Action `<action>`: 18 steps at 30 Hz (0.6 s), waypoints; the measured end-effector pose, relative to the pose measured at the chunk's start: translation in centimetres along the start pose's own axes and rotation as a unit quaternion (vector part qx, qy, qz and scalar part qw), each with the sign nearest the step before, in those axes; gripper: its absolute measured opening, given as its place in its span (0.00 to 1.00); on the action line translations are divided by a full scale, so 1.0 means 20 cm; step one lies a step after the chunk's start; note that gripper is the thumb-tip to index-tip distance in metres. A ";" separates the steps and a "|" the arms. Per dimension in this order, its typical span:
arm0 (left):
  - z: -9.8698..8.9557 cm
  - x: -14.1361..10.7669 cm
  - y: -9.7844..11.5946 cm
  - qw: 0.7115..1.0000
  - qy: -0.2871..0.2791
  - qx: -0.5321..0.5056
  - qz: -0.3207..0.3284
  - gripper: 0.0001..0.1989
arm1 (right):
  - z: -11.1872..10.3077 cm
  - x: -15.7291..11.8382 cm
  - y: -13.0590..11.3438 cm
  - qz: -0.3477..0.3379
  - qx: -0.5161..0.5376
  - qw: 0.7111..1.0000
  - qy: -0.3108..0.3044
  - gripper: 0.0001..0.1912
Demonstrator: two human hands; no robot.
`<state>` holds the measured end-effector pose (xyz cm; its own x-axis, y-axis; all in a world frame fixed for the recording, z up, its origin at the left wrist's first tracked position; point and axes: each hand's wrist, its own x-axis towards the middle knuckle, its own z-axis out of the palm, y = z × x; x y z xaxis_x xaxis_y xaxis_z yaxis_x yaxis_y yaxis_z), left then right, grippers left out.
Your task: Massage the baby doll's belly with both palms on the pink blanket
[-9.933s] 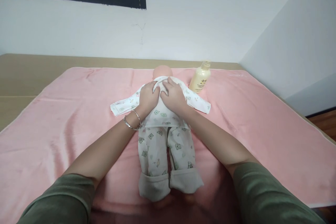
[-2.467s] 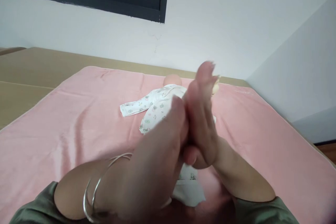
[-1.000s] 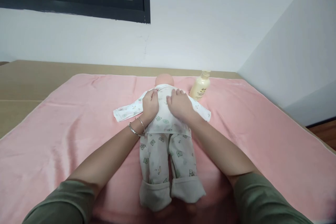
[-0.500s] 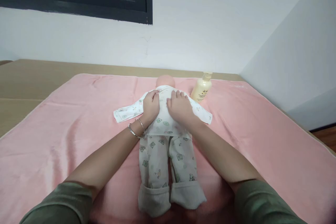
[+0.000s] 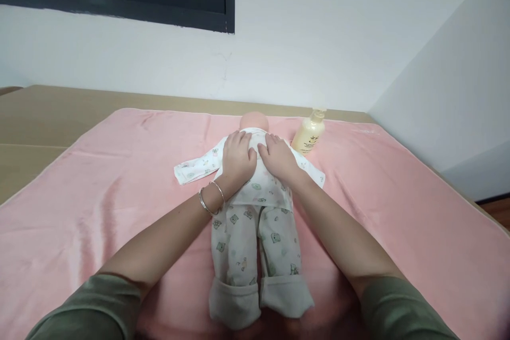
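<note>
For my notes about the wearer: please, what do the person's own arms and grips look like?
The left sleeve and right sleeve are plain dark green, ending near the elbows; both forearms are bare. Thin silver bangles, apparently two, circle the left wrist. The left grip and right grip wear no gloves.

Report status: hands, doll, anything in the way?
Left hand, right hand open, resting on doll. Doll lies on pink blanket. Bottle beside doll, not blocking hands.
</note>
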<state>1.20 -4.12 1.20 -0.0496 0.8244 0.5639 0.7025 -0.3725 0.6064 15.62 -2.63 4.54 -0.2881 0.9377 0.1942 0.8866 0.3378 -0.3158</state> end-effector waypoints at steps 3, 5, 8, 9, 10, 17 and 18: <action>-0.03 0.06 -0.04 0.997 -0.036 -0.013 -0.064 0.22 | -0.02 -0.10 -0.14 -0.018 -0.073 0.997 -0.001 0.32; -0.05 0.10 -0.06 0.993 -0.064 -0.027 -0.099 0.21 | -0.03 -0.14 -0.19 -0.043 -0.096 0.994 -0.012 0.30; -0.07 0.11 -0.03 0.991 -0.089 0.020 -0.098 0.21 | -0.05 -0.11 -0.16 -0.039 -0.064 0.996 -0.040 0.28; -0.08 0.10 0.00 0.990 -0.096 0.061 -0.080 0.21 | -0.05 -0.08 -0.12 -0.027 -0.041 0.998 -0.045 0.29; -0.08 0.07 0.03 0.987 -0.105 0.109 -0.055 0.21 | -0.05 -0.05 -0.07 -0.012 -0.016 0.999 -0.047 0.30; -0.10 0.00 0.15 0.945 -0.172 0.275 0.032 0.16 | -0.05 0.03 0.05 0.031 0.011 0.998 -0.062 0.35; -0.11 0.03 0.13 0.948 -0.180 0.259 0.028 0.16 | -0.05 0.00 0.00 0.025 -0.010 0.998 -0.057 0.34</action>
<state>1.43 -5.50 4.25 0.1788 0.9361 0.3028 0.9562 -0.2378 0.1704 16.04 -2.71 5.38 -0.2806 0.9571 0.0719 0.9076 0.2889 -0.3046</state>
